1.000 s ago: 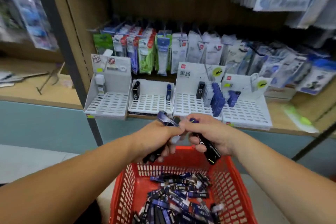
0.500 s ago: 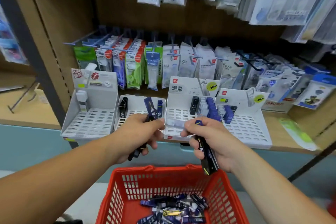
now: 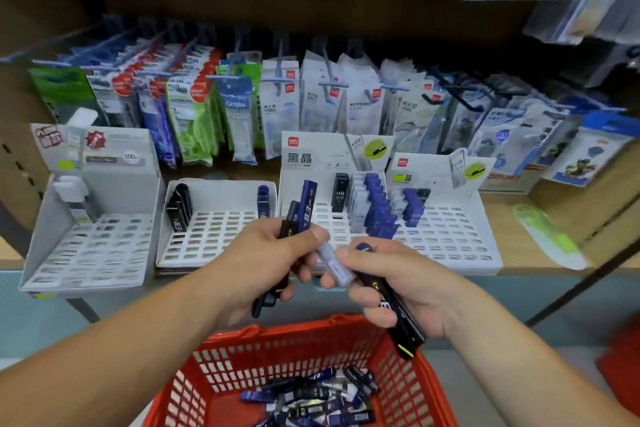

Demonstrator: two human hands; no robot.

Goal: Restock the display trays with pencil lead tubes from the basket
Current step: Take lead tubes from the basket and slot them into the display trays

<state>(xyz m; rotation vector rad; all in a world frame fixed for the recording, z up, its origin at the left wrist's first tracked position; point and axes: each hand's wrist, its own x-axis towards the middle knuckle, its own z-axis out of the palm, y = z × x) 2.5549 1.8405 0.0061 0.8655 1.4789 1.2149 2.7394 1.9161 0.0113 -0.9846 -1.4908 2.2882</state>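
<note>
Stationery shop: pegged packets [image 3: 239,114], display trays [image 3: 446,239].

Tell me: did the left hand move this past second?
Yes. The left hand rose from the red basket toward the display trays, overlapping their front edge.

Bare left forearm [image 3: 121,340] and right forearm [image 3: 526,336], short plain nails on the fingers [image 3: 317,236]

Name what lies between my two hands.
Head view: a clear lead tube bridges the gap, touched by the left hand, which grips dark tubes, and the right hand, which grips a black tube.
</note>
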